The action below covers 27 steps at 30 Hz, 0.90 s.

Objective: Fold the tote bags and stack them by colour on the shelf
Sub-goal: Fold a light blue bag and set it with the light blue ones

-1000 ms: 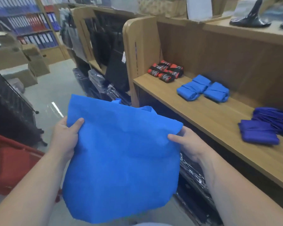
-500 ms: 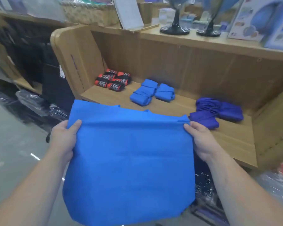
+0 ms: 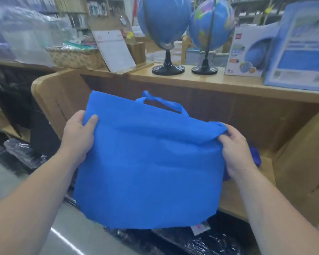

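Observation:
A bright blue tote bag (image 3: 147, 168) hangs spread out in front of me, its handle loop sticking up at the top. My left hand (image 3: 77, 137) grips its upper left edge and my right hand (image 3: 236, 150) pinches its upper right corner. The bag is held up before the wooden shelf (image 3: 265, 172) and hides most of the shelf board and the folded bags on it. Only a sliver of a dark purple folded bag (image 3: 255, 157) shows behind my right hand.
Two globes (image 3: 166, 21) on black stands, boxes (image 3: 247, 50) and a wicker basket (image 3: 75, 57) stand on the shelf's top board. Plastic-wrapped dark goods (image 3: 201, 242) lie on the floor under the shelf. Black bags hang at the left.
The view has swung up and closer to the shelf. The bag has risen in front of the shelf and now covers the folded blue bags; its handle shows above the top edge.

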Available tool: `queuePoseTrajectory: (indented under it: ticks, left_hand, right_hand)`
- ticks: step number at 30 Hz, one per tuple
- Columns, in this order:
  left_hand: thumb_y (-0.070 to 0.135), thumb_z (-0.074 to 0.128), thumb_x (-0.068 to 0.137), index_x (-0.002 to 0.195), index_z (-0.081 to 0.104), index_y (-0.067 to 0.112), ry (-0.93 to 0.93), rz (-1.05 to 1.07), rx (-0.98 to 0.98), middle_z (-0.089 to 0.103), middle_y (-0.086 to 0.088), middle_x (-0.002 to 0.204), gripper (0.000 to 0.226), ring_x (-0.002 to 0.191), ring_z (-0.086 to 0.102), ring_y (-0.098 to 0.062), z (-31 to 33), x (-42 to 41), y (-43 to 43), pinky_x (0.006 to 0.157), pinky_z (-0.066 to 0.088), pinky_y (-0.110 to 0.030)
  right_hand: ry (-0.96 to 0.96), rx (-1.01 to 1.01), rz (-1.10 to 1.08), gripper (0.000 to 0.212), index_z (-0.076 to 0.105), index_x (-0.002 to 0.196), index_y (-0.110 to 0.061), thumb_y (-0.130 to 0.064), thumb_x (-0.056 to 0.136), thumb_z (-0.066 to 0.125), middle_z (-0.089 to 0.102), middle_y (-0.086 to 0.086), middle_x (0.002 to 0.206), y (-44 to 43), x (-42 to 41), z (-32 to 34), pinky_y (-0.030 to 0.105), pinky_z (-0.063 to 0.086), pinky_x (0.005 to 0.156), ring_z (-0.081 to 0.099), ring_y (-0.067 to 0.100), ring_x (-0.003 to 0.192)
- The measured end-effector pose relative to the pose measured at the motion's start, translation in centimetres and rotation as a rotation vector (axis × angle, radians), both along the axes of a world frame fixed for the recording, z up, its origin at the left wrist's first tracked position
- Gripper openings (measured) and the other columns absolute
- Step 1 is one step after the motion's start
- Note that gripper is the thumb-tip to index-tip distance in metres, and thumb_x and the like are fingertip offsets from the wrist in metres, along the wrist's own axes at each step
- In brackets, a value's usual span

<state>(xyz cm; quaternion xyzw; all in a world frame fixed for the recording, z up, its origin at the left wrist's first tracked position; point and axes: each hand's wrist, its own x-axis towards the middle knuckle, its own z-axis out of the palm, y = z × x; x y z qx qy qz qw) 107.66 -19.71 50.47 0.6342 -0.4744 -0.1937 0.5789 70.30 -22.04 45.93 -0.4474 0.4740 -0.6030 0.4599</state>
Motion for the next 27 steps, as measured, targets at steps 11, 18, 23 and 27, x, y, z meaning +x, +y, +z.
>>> queuePoseTrajectory:
  ticks: [11, 18, 23, 27]
  left_hand:
    - [0.046, 0.051, 0.095, 0.098, 0.060, 0.020, -0.154, -0.144, 0.191, 0.069, -0.003, 0.100, 0.027, 0.093, 0.066, -0.031, -5.8, -2.2, -12.0, 0.084, 0.055, -0.055]
    - [0.041, 0.057, 0.093, 0.089, 0.054, 0.009, -0.297, -0.086, 0.305, 0.063, -0.015, 0.091, 0.032, 0.090, 0.059, -0.040, -9.8, 1.2, -19.7, 0.079, 0.046, -0.050]
    - [0.031, 0.071, 0.087, 0.118, 0.060, 0.008, -0.645, -0.125, -0.049, 0.062, -0.016, 0.114, 0.040, 0.109, 0.054, -0.039, -7.8, -0.4, -22.3, 0.095, 0.042, -0.050]
    - [0.053, 0.062, 0.084, 0.116, 0.066, 0.016, -0.687, -0.667, -0.291, 0.066, 0.003, 0.101, 0.049, 0.094, 0.055, -0.019, -4.4, -7.1, -21.4, 0.088, 0.046, -0.040]
  right_hand:
    - [0.103, 0.061, -0.228, 0.023, 0.066, 0.091, -0.018, -0.029, 0.102, 0.050, 0.067, -0.002, 0.084, -3.0, -0.7, -3.6, 0.034, 0.045, 0.070, 0.058, 0.014, 0.079]
    - [0.364, 0.037, -0.436, 0.025, 0.063, 0.078, -0.014, -0.020, 0.101, 0.058, 0.058, -0.001, 0.068, -6.8, 2.7, -5.1, 0.028, 0.035, 0.056, 0.044, 0.011, 0.063]
    - [0.585, 0.078, -0.542, 0.023, 0.066, 0.077, -0.013, -0.024, 0.097, 0.064, 0.067, 0.005, 0.070, -9.3, 5.9, -4.7, 0.028, 0.040, 0.056, 0.056, 0.019, 0.062]
    - [0.741, 0.083, -0.598, 0.018, 0.068, 0.076, -0.020, -0.026, 0.094, 0.068, 0.065, -0.009, 0.065, -9.5, 8.5, -3.7, 0.014, 0.038, 0.056, 0.060, 0.008, 0.064]
